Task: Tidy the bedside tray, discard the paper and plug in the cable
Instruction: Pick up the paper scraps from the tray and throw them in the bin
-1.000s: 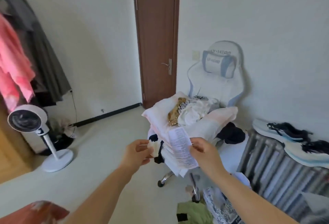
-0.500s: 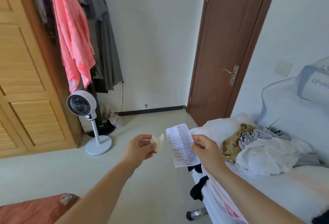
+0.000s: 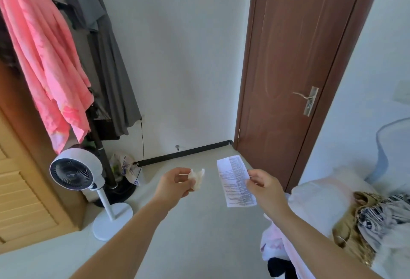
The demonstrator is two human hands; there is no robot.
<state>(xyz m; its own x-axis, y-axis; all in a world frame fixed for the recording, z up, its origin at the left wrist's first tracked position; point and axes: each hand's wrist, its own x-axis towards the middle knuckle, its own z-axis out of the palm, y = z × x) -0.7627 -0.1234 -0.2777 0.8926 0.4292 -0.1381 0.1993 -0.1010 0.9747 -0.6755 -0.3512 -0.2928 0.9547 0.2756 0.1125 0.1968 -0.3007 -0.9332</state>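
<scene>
Pinching one printed paper slip, the right hand; left hand grips one crumpled wad.

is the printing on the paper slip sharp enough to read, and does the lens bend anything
Head view: the print on the white printed paper slip, pinched by the right hand, is soft and unreadable; the crumpled white tissue in the left hand is blurred too. Head view: wide-angle distortion tilts the brown wooden door and bows its frame. Head view: even daylight, no glare.
</scene>
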